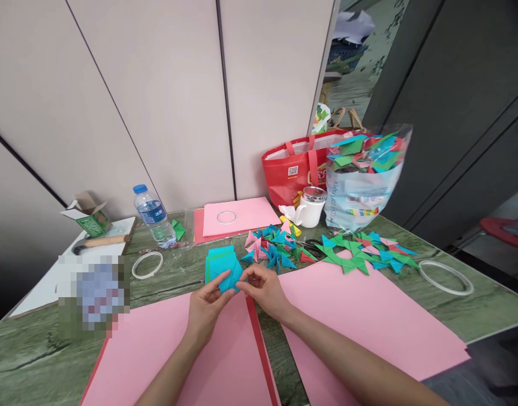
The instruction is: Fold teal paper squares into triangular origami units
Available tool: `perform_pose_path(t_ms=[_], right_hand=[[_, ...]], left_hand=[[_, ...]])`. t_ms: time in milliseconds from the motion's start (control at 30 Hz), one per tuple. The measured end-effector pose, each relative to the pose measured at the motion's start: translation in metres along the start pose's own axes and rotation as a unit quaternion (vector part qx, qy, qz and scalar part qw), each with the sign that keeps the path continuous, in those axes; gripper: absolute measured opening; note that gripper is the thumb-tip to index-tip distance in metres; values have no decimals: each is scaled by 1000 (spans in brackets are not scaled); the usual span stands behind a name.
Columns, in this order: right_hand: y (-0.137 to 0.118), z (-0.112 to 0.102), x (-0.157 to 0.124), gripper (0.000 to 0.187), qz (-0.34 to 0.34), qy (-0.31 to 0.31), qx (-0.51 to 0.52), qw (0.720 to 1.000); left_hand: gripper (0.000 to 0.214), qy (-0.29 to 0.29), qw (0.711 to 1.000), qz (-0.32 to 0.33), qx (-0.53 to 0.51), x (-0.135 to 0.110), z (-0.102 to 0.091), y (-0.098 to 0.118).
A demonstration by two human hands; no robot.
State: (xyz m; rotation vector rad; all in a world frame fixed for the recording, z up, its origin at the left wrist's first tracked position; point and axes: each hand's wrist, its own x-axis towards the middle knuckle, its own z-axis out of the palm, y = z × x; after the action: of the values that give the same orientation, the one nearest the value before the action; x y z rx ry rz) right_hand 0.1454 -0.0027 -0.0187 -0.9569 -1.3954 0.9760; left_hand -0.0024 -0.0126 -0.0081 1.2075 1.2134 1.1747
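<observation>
A small piece of blue paper (229,282) with a crease is held up between my two hands. My left hand (205,310) is closed on its left and lower edges, thumb below and fingers above. At its right edge the fingertips of my right hand (264,288) pinch the paper. Just behind it lies a small stack of blue and green paper pieces (213,253), partly hidden. Beyond my right hand is a heap of folded paper pieces (271,246) in blue, pink, green and red. Pink sheets (157,349) lie beneath my left forearm.
More pink sheets (369,321) lie at right, near star-shaped paper rings (347,256) and a white ring (446,278). Behind stand a white mug (312,210), a red bag (284,180) and a filled plastic bag (356,192). A water bottle (155,217) and hammer (100,242) are left.
</observation>
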Motion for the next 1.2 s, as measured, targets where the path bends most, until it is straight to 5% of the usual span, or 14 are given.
perform_pose_path(t_ms=[300, 667, 867, 1200], right_hand=[[2, -1, 2, 18, 72, -22, 92, 993], [1, -2, 2, 22, 67, -33, 83, 994], [1, -4, 3, 23, 127, -49, 188, 973], [-2, -16, 4, 23, 119, -123, 233, 957]], left_hand=[[56, -5, 1000, 6, 23, 0, -1, 1], [52, 25, 999, -3, -24, -3, 5, 10], [55, 22, 999, -12, -34, -2, 1, 7], [56, 4, 999, -22, -47, 2, -3, 3]])
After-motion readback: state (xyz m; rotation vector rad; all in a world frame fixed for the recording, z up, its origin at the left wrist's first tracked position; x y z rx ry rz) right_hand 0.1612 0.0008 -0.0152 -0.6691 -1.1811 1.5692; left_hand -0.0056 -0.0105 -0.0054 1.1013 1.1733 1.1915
